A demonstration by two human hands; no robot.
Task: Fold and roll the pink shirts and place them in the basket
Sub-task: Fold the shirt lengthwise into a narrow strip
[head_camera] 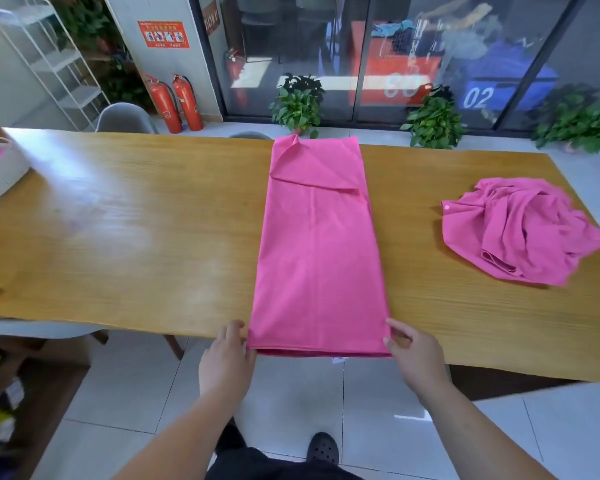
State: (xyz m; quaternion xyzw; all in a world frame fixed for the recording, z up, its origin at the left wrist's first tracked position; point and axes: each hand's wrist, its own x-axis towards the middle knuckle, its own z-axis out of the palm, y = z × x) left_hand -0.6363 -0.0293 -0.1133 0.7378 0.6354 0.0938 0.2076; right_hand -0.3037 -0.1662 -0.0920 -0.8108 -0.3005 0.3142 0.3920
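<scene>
Hands are bracketing the near end of the folded pink shirt (pixel 317 244), which is lying as one long narrow strip down the middle of the wooden table (pixel 136 220), its near end sitting right at the table's front edge. The left hand (pixel 227 355) is touching the near left corner, fingers fairly straight and relaxed, nothing visibly gripped. The right hand (pixel 414 351) is resting at the near right corner, thumb and forefinger lightly curved against the cloth; whether it is actually pinching that corner, I cannot tell.

One hand per corner is looking like the setup for a roll. I'm judging the folding done and the rolling due to begin from this end, with both corners guided together so the strip runs straight. Up at the far end, a diagonal flap (pixel 312 164) is lying tucked flat across the strip.

Off to the right, well apart, a crumpled pink shirt (pixel 520 233) is sitting in a heap, unfolded. Far left, the white basket (pixel 4 174) is standing on the table with something pink showing inside, so at least two shirts are left to go in.
</scene>
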